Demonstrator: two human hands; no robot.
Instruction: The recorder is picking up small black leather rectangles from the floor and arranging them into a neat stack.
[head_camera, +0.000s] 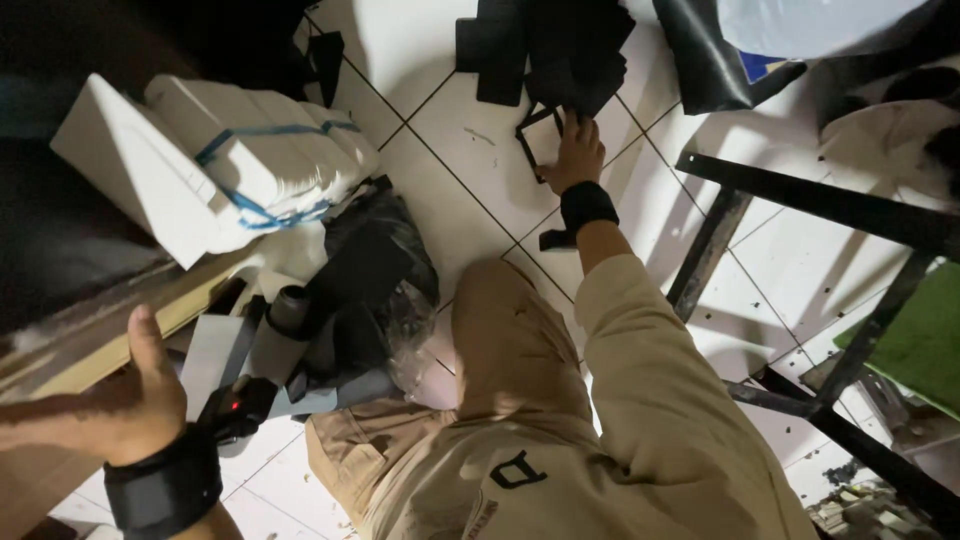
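Observation:
My right hand (577, 152) reaches far forward to the floor, fingers on a pile of black flat pieces (560, 50) lying on the white tiles; whether it grips one I cannot tell. It wears a black wrist strap (586, 204) and a beige sleeve. My left hand (120, 400) is at the lower left, thumb up and fingers apart, holding nothing, also with a black wrist band. It hovers beside a grey roll (275, 335) and a small black device with a red light (235, 408).
White foam blocks tied with blue strap (240, 160) lie at the upper left, a crumpled black plastic bag (375, 270) beside them. A black metal frame (800, 195) stands at the right, with a green sheet (925, 335) beyond it. My beige trouser knee (505, 330) is at centre.

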